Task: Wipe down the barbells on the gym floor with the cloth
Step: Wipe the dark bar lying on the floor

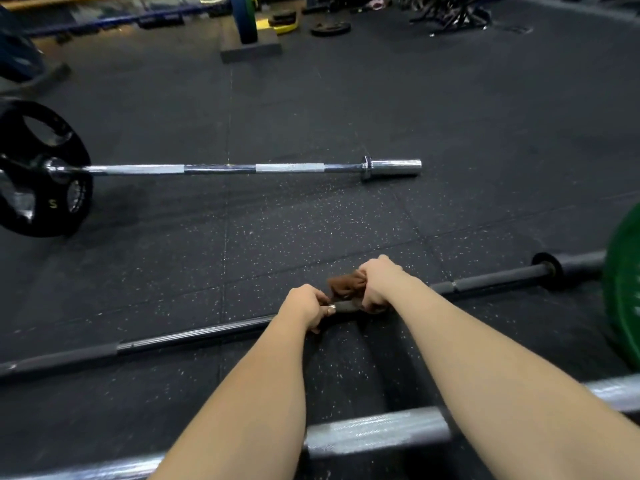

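Your left grip [304,310] clasped the black barbell [194,336] on the gym floor [311,116] while your right grip [377,287] squeezed the brown cloth [341,288] round the shaft just beside it, so you needed a firm wrap and long, even strokes.

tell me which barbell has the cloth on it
The middle black barbell, bearing the green plate: the right hand grips the brown cloth round its shaft, the left hand holds it alongside. The far chrome barbell and near silver bar have none.
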`<state>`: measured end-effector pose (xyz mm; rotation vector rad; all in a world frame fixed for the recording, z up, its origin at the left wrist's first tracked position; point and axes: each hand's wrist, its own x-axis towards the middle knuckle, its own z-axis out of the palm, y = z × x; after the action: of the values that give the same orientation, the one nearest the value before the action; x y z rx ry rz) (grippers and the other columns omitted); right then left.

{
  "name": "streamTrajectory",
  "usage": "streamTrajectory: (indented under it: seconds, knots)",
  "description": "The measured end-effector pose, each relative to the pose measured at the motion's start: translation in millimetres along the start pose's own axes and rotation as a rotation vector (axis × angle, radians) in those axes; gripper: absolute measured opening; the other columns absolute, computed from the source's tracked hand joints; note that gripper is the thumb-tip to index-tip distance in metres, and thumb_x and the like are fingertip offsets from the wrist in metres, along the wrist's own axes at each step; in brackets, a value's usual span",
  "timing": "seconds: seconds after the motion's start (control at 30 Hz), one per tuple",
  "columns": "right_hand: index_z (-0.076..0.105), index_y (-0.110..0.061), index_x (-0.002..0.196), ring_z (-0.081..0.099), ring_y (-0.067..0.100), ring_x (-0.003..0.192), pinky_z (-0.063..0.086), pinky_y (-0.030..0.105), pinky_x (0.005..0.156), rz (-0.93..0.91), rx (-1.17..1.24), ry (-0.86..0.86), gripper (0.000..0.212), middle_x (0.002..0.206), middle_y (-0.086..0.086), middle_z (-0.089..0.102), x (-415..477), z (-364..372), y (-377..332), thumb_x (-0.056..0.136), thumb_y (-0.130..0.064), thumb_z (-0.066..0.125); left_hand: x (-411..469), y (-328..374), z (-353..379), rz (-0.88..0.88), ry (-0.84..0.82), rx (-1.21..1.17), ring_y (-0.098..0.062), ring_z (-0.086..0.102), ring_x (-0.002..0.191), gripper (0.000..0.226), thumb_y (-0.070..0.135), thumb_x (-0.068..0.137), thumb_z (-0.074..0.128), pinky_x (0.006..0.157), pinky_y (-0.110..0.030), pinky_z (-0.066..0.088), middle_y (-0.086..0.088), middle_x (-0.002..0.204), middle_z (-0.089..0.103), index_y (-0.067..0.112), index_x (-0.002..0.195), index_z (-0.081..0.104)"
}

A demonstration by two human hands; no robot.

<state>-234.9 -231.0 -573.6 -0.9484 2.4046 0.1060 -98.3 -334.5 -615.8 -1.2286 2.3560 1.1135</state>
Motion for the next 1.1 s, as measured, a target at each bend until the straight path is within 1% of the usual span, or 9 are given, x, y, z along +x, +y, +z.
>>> streamTrajectory:
  seconds: [0.17,0.27,0.4,0.5,0.57,0.67,0.8,0.93,1.1]
  knots:
    - [0.047,-0.016,0.141,0.048,0.041,0.126,0.045,0.044,0.102,0.227,0.089,0.050,0.073,0.141,0.013,0.034,1,-10,37,0.081,-0.038,0.081,1,-2,2,0.006,-0.008,-0.029,-0.025,0.074,0.070,0.027,0.028,0.096,0.073,0.081,-0.034,0.061,-0.003,0.115,0.072,0.023,0.122,0.072]
    - [0.055,-0.019,0.130,0.054,0.042,0.119,0.052,0.044,0.099,0.086,0.072,0.028,0.064,0.135,0.012,0.034,-5,-7,22,0.076,-0.036,0.084,2,-3,3,0.025,0.008,-0.019,-0.024,0.072,0.065,0.025,0.028,0.095,0.073,0.077,-0.031,0.060,-0.003,0.112,0.074,0.023,0.120,0.073]
    - [0.056,-0.030,0.085,0.061,0.033,0.102,0.060,0.041,0.082,-0.191,0.102,-0.043,0.034,0.122,0.011,0.045,-13,3,-8,0.065,-0.022,0.082,6,-6,3,0.035,0.013,0.030,-0.029,0.076,0.072,0.018,0.026,0.094,0.073,0.076,-0.037,0.063,-0.010,0.098,0.078,0.017,0.110,0.075]
    - [0.052,-0.031,0.076,0.060,0.031,0.096,0.058,0.037,0.082,-0.201,0.155,-0.060,0.034,0.118,0.010,0.047,-9,4,-7,0.066,-0.021,0.083,7,-7,3,0.036,0.009,0.021,-0.029,0.076,0.072,0.019,0.025,0.094,0.074,0.074,-0.038,0.063,-0.010,0.097,0.077,0.016,0.111,0.075]
    - [0.059,-0.031,0.084,0.061,0.029,0.098,0.054,0.032,0.082,-0.115,0.177,-0.036,0.038,0.120,0.011,0.059,0,-1,9,0.056,-0.033,0.084,5,-6,3,0.036,0.001,-0.005,-0.029,0.076,0.073,0.021,0.026,0.095,0.074,0.068,-0.031,0.061,-0.008,0.104,0.076,0.018,0.114,0.075]
    - [0.061,-0.036,0.129,0.061,0.033,0.117,0.054,0.037,0.096,0.129,0.157,0.003,0.095,0.139,0.012,0.055,4,-17,49,0.039,-0.054,0.084,2,-5,2,0.029,-0.006,-0.016,-0.028,0.077,0.076,0.027,0.027,0.096,0.072,0.059,-0.027,0.054,-0.004,0.116,0.072,0.021,0.122,0.072]
    - [0.045,-0.020,0.144,0.045,0.041,0.128,0.047,0.040,0.092,0.415,0.136,0.095,0.078,0.145,0.015,0.031,-3,-19,88,0.080,-0.045,0.081,2,-5,1,0.026,-0.015,-0.020,-0.027,0.077,0.077,0.027,0.028,0.096,0.072,0.053,-0.024,0.049,-0.002,0.118,0.070,0.022,0.122,0.071]
    - [0.053,-0.019,0.125,0.045,0.043,0.123,0.048,0.043,0.084,0.222,0.037,0.075,0.052,0.137,0.012,0.028,-6,-11,51,0.080,-0.009,0.076,1,-4,0,0.020,-0.009,-0.019,-0.028,0.077,0.077,0.027,0.029,0.096,0.072,0.050,-0.024,0.048,-0.003,0.119,0.071,0.022,0.122,0.071]
    - [0.045,-0.030,0.077,0.060,0.039,0.095,0.055,0.036,0.072,-0.131,-0.033,-0.002,0.038,0.119,0.009,0.037,0,-2,28,0.069,-0.014,0.078,1,-4,0,0.015,-0.014,-0.047,-0.029,0.077,0.075,0.027,0.027,0.095,0.074,0.066,-0.029,0.059,-0.004,0.115,0.073,0.021,0.121,0.073]
